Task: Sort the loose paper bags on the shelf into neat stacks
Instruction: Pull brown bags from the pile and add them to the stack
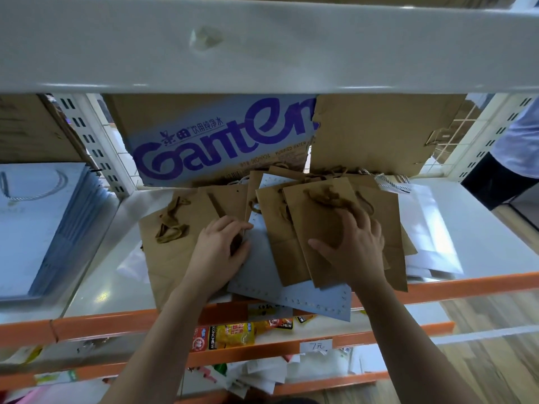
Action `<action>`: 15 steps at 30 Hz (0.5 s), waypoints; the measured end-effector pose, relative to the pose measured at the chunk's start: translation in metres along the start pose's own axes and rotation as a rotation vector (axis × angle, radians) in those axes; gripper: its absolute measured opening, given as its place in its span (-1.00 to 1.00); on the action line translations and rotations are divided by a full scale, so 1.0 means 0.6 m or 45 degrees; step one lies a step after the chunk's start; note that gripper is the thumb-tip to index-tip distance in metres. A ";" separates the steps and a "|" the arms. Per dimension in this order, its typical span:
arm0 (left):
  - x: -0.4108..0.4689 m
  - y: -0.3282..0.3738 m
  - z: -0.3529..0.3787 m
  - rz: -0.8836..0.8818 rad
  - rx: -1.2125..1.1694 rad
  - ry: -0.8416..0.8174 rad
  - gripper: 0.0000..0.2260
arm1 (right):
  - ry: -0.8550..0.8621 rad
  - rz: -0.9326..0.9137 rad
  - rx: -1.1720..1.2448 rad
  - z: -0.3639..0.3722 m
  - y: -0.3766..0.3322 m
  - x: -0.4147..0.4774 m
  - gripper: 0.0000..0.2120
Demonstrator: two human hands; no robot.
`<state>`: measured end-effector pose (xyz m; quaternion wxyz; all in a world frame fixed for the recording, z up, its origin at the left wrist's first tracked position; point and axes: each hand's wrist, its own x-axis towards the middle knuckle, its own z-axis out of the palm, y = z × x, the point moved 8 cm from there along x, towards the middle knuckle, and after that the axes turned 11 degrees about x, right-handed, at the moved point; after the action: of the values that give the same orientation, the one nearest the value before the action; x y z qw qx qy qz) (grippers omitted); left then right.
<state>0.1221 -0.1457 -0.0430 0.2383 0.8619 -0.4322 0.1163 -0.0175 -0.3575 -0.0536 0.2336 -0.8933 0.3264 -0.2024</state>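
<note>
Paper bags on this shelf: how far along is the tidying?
Early. Done: only the white cord-handled paper bags stacked neatly at left. In hand: the right hand presses the fanned brown paper bags while the left hand seems to pinch the grey-blue dotted paper bag. Left: those, plus loose white bags at right, all unstacked.

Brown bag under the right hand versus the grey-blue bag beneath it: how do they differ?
The brown bag lies on top, plain, its twisted handle showing; the grey-blue bag lies beneath, with dotted edges. The brown bag sits on the shelf; the grey-blue bag overhangs its front edge. Both lie flat.
</note>
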 end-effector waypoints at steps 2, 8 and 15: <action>0.004 0.000 -0.001 -0.010 0.004 0.001 -0.78 | -0.087 0.131 -0.027 0.005 0.024 0.012 -0.03; -0.002 -0.010 0.002 -0.077 0.027 -0.050 -0.76 | -0.063 0.251 -0.001 0.003 0.047 0.024 0.14; -0.023 -0.025 -0.013 -0.161 0.068 -0.030 -0.76 | 0.275 0.127 0.397 -0.042 0.030 0.023 -0.03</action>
<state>0.1259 -0.1245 -0.0463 0.2168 0.8949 -0.3764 0.1022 -0.0293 -0.3865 -0.0404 0.3426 -0.8020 0.3582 -0.3332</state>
